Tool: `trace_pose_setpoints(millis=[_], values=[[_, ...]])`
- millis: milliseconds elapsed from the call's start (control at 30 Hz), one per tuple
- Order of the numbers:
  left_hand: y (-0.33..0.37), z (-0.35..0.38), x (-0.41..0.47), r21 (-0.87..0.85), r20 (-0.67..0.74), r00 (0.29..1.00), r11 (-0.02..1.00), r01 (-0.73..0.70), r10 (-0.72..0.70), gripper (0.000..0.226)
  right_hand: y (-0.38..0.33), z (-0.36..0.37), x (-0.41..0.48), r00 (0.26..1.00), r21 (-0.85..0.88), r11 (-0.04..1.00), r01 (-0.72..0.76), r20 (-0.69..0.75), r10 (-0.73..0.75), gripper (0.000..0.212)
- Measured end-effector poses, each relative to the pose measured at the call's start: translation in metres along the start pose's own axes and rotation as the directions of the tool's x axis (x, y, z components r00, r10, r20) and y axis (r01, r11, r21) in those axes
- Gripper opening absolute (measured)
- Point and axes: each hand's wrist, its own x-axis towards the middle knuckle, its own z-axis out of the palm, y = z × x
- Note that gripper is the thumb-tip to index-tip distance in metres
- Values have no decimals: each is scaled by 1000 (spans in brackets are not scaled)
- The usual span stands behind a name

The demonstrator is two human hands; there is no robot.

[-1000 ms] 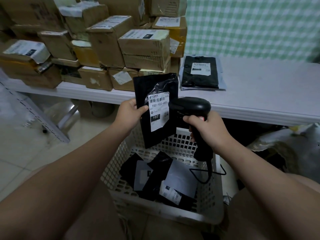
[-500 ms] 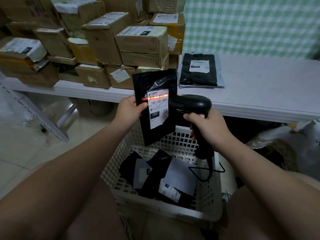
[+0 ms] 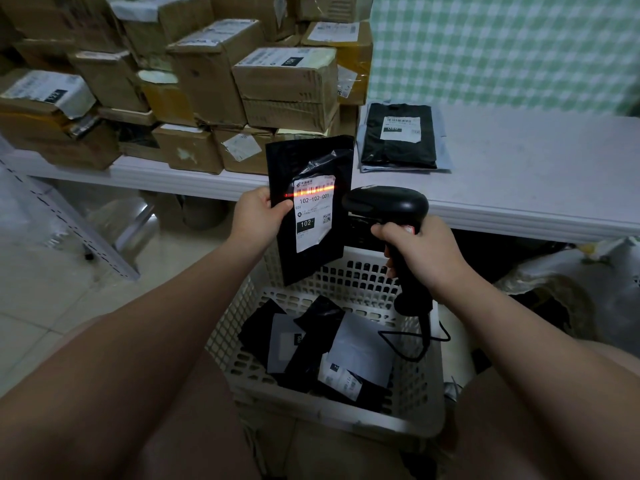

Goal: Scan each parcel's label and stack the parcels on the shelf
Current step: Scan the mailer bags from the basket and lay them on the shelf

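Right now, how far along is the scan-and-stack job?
Done: a few flat parcels lie stacked on the shelf beside the boxes. In hand: the left hand holds a black parcel; the scanner in the right hand throws its red line across the label. Left: several loose parcels in the basket.

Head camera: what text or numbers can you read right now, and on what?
"102-102-001": white label on the black parcel in the left hand.
"102": black patch on that label.
Small print and logo on that label: too small to read.
Labels on the shelf parcel, the boxes and the basket parcels: blurred, unreadable.
The scanner in the right hand: nothing readable.
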Motion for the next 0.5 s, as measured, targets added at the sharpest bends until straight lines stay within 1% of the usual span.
trace_pose_setpoints(millis=[133, 500], values=[[-2, -1, 2, 22, -29, 1000, 1000, 4, -4, 20, 2, -1, -1, 1000, 8, 1000, 2, 0, -2, 24], [-7, 0, 9, 100, -65, 998, 995, 13, -6, 18, 3, -6, -7, 1000, 31, 999, 25, -6, -25, 20]])
